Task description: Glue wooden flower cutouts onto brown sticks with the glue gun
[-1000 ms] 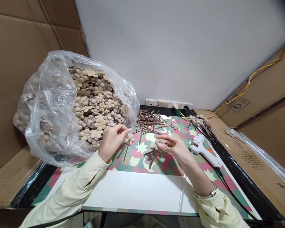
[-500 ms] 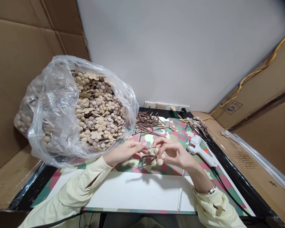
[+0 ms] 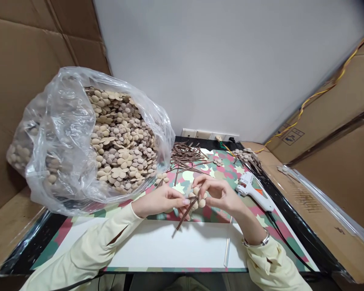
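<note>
Above the patterned table mat [image 3: 255, 210], my two hands meet over a small tan flower-shaped piece [image 3: 198, 197]. My right hand [image 3: 220, 194] pinches the flower piece from above with curled fingers. My left hand [image 3: 160, 200] pinches a thin brown strip [image 3: 185, 213] that slants down from the flower piece toward the white sheet [image 3: 157, 246]. Another tan flower piece [image 3: 162, 178] with brown strips lies on the mat just beyond my left hand.
A big clear plastic bag [image 3: 63, 153] full of tan flower pieces fills the left. A pile of brown strips [image 3: 186, 155] lies at the back, finished stemmed flowers [image 3: 248, 155] back right. A white glue gun [image 3: 251, 186] rests right of my hands. Cardboard walls both sides.
My left hand came from the bag's mouth to the middle and now meets my right hand. The brown strip now hangs slanted below the flower piece between both hands.
</note>
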Motion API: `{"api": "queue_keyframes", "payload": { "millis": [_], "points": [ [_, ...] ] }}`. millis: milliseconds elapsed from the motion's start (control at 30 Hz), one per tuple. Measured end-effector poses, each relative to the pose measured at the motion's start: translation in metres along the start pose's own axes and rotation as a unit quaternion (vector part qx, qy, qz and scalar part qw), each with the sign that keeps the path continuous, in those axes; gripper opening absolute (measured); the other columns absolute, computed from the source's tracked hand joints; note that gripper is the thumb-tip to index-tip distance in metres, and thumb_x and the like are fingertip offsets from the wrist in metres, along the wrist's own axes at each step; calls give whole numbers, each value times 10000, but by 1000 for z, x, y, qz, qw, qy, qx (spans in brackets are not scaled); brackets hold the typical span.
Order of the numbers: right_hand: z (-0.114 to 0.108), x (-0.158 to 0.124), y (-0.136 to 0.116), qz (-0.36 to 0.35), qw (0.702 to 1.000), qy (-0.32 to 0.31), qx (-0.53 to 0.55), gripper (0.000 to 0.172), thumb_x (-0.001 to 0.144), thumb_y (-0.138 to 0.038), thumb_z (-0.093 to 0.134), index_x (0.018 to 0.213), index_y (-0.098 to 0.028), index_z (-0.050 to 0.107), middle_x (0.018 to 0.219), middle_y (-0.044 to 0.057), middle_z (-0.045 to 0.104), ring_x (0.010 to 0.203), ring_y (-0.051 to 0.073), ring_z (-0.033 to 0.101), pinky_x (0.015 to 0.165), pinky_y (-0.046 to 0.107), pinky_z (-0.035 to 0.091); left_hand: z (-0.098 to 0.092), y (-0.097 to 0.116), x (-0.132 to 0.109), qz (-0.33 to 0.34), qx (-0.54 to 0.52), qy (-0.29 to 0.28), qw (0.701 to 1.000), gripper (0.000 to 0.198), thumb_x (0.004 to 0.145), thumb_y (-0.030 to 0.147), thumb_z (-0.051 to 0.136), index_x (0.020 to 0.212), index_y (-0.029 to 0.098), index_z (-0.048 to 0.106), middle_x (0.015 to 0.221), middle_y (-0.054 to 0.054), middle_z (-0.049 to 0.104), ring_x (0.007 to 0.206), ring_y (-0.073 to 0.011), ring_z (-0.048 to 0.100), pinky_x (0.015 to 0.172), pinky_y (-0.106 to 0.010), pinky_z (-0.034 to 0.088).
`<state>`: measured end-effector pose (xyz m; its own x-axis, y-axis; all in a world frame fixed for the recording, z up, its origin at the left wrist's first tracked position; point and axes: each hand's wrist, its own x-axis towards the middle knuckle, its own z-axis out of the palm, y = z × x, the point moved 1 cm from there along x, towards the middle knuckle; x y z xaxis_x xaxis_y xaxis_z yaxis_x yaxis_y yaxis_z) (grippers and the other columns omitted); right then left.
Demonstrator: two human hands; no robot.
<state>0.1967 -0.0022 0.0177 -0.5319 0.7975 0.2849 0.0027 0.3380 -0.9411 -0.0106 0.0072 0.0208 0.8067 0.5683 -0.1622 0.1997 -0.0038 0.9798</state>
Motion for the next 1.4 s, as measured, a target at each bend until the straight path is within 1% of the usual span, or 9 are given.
{"api": "queue_keyframes", "payload": {
  "millis": [300,467,667,800,933,1033,1167,1300,1400],
  "points": [
    [5,0,0,38,998,27,31,24,762,-191,639,747,-174,646,1000,84,588,973,209,546,831,342,438,8,-10,6,-9,-75,15,997,324,771,406,591,871,111,681,828,-75,712,775,-186,635,732,-263,477],
    [8,1,-4,115,986,72,101,255,787,-218,607,1042,-218,608,1085,80,614,993,200,574,850,337,459,13,-10,7,6,-66,80,995,313,789,401,563,866,122,684,747,-69,710,674,-173,632,614,-239,463],
    [11,3,2,175,972,101,118,381,756,-330,653,1110,-219,563,1002,68,630,943,182,584,779,306,487,13,-9,7,4,-55,116,992,299,778,404,572,797,122,669,738,-74,707,676,-181,629,629,-252,456],
    [18,5,9,141,979,111,92,434,671,-264,736,1067,-212,569,895,33,601,865,155,572,718,265,484,17,-13,10,-2,-68,105,992,291,781,393,577,846,119,653,757,-73,701,701,-185,631,661,-263,459],
    [18,6,4,106,983,142,37,331,710,-310,698,1007,-200,604,931,39,598,846,149,566,724,266,470,20,-17,14,-5,-141,95,985,295,805,407,552,862,125,616,786,-74,687,673,-179,633,642,-280,469],
    [12,3,-5,87,993,78,17,287,828,-369,560,1060,-209,618,1018,52,588,900,149,560,776,278,457,20,-18,13,-13,-202,74,977,269,815,383,558,789,120,609,716,-70,676,617,-154,619,612,-254,455],
    [13,-5,-14,52,996,-49,56,415,798,-358,607,1193,-243,552,1134,55,555,986,160,543,816,282,448,21,-21,10,-20,-303,-3,953,264,805,365,584,713,118,613,577,-46,639,523,-106,572,549,-197,397],
    [20,-10,-27,33,998,19,-40,249,797,-277,612,1039,-217,624,1027,46,616,920,150,565,787,277,449,27,-23,8,-26,-330,-64,941,375,758,472,608,775,99,647,628,-75,644,575,-134,592,609,-228,418],
    [2,-16,-48,64,990,48,-114,172,777,-283,633,928,-200,637,943,40,645,854,150,586,745,275,458,26,-22,9,-15,-343,-38,939,506,764,570,525,962,118,639,900,-129,654,848,-209,607,801,-315,429]
  ]
}}
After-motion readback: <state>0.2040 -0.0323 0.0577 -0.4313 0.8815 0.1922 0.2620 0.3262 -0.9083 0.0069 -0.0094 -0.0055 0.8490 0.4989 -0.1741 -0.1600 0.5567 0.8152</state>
